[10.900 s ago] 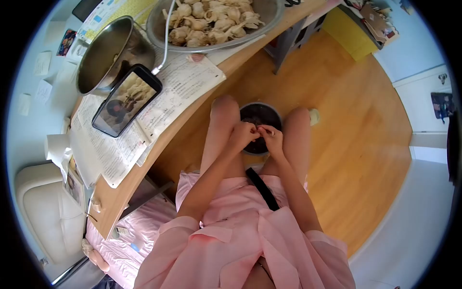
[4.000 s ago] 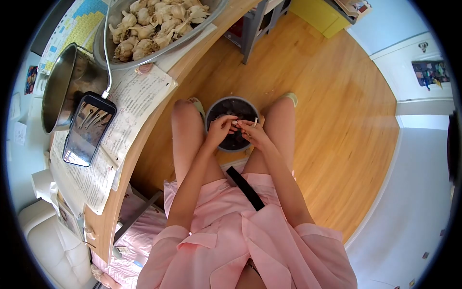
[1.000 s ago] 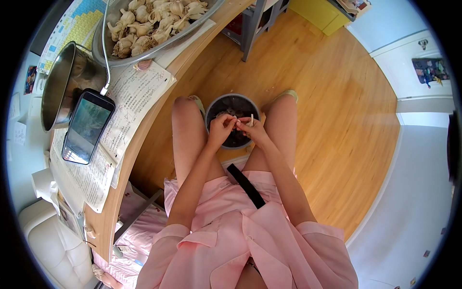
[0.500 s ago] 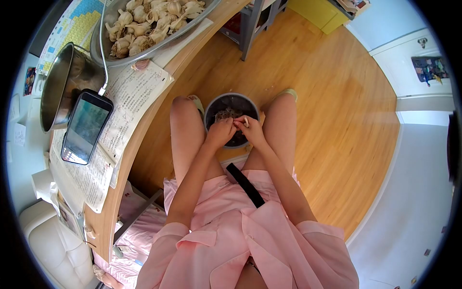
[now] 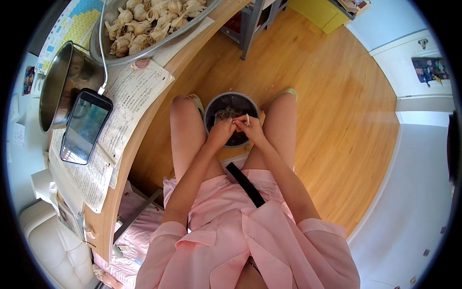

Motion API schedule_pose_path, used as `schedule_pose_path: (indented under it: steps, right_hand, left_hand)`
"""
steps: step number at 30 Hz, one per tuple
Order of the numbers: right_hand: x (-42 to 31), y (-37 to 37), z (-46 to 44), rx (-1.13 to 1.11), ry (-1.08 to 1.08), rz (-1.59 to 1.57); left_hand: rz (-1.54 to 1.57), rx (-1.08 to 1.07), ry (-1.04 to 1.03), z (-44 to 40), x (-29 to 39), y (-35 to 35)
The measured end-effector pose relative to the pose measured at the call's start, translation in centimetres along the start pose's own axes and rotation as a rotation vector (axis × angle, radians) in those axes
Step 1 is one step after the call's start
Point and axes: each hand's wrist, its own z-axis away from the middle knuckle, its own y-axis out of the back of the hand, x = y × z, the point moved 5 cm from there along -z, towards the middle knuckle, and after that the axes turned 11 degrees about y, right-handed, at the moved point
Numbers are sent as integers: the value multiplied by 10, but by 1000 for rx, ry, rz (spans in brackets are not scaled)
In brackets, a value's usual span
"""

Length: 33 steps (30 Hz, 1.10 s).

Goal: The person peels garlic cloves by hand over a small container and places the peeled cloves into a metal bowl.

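My left hand (image 5: 222, 132) and my right hand (image 5: 251, 128) meet over a round grey bin (image 5: 208, 111) between my knees. The fingers of both are closed, with the fingertips touching. What they pinch is too small and hidden to name. A thin pale stick-like thing (image 5: 248, 120) stands up between the fingers of my right hand. Dark and papery brown scraps (image 5: 227, 113) lie in the bin, just beyond my fingers. Garlic bulbs (image 5: 139, 27) fill a large metal basin (image 5: 126, 60) on the desk at the upper left.
On the desk (image 5: 129, 164) are a steel pot (image 5: 72, 86) lying tilted, a phone (image 5: 86, 127) with a white cable, and printed sheets (image 5: 139, 86). A grey metal stand (image 5: 250, 31) and a yellow box (image 5: 317, 14) are beyond the bin.
Since the earliest frame, the view has shifted, and the bin and desk appear further left. In the last second my hands have turned slightly, and their fingertips have stayed together over the bin.
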Motion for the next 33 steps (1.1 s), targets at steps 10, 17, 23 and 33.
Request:
schedule_pose_path:
  steps: [10, 17, 23, 33]
  right_hand:
    - [-7, -1, 2, 56, -178, -251]
    - [-17, -2, 6, 63, -239, -342]
    - [-12, 1, 6, 122, -299, -387]
    - [-14, -1, 7, 138, -377, -360]
  left_hand:
    - [292, 72, 34, -5, -6, 7]
    - [418, 122, 27, -11, -11, 11]
    - [466, 111, -68, -5, 12, 20]
    - [632, 88, -51, -8, 7, 19]
